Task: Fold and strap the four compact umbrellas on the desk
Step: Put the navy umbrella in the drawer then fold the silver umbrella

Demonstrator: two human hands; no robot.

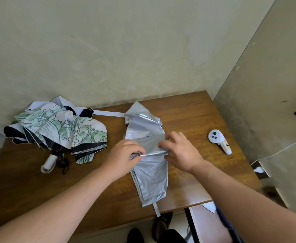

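Head view: at the lower centre of the frame a narrow strap [156,209] of the silver umbrella is seen hanging over the near edge of the wooden counter [192,181]. The silver umbrella [149,178] is laid lengthwise across the middle of the counter, its shiny grey fabric gathered into flat pleats at the near end and spread in looser creased panels at the far end. Around its middle, a fold of fabric and a thin rib are pinched by the left hand [124,155], with the fingers curled on them. The right hand [180,151] is laid on the same fold, its fingers bent over the fabric edge and gripping it. To the right, a white controller [220,142] is seen lying on the counter, well apart from the umbrella. In the left middle of the frame a floral umbrella [61,128] lies unfolded in a crumpled heap, white with green flowers and a black lining, its white handle [49,163] pointed toward the near side. A pale wall stands behind.
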